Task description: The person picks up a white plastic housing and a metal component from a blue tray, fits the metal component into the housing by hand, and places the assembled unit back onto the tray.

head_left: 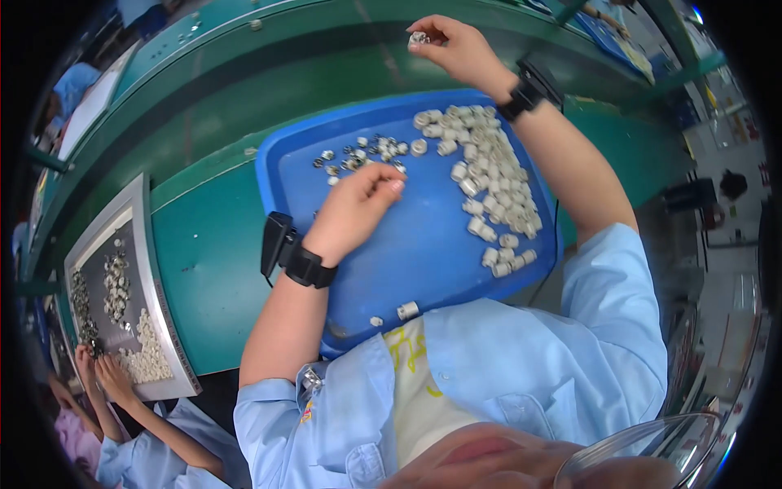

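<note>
Over tray [391,265] — left hand [353,208]; right hand [458,50] pinching part [418,38]

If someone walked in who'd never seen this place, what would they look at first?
Probably the big blue plastic tray in the middle, with a heap of small white cylindrical pieces along its right side and tinier dark-and-white pieces toward its far left. Next, perhaps, the bare right hand beyond the tray's far edge, pinching a small whitish piece.
</note>
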A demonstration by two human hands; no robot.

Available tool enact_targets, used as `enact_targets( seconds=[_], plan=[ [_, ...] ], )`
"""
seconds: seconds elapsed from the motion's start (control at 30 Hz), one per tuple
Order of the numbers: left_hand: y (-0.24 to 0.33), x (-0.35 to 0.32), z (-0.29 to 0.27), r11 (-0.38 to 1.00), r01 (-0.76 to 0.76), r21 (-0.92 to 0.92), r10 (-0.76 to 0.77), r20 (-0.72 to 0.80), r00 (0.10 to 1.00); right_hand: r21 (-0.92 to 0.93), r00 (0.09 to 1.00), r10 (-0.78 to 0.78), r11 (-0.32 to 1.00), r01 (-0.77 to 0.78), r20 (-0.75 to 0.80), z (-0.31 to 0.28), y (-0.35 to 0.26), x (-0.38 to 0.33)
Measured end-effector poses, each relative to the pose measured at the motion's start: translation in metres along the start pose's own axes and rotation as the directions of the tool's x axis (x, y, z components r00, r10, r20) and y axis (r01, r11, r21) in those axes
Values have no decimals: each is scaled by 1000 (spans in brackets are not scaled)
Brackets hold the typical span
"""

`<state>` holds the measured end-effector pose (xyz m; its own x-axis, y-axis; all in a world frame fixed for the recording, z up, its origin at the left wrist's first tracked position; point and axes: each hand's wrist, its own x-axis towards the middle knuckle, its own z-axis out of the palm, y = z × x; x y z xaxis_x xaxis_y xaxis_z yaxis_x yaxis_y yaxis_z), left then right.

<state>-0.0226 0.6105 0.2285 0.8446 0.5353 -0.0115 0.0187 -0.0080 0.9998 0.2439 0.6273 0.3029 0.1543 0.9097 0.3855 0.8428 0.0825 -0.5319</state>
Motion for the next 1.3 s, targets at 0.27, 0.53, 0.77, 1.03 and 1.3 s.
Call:
enact_targets(
  seconds=[0.27, 0.53, 0.77, 1.03, 1.3],
  plan=[
    [6, 5, -4, 984, 27, 176, -27, -1, 1000, -463, 975, 192, 858, -224, -115, 62, 189, 139],
    [13, 5, -9, 969, 145, 201, -160, 60, 985, -363, 906, 370, 831, -422, -205, 72, 201, 130],
    [3, 3, -8, 998, 4, 70, 2, -88, 996, 148, 927, -49, 989, -8, 373, 11, 36, 21],
    [2, 12, -11, 999, 33, -2, -33, -79, 996, -331, 917, -14, 930, 159, 400, 31, -34, -111],
    [19, 5, -9, 965, 100, -243, -114, -45, 992, 265, 975, -75, 964, 18, 207, 25, -87, -115]
  ],
)
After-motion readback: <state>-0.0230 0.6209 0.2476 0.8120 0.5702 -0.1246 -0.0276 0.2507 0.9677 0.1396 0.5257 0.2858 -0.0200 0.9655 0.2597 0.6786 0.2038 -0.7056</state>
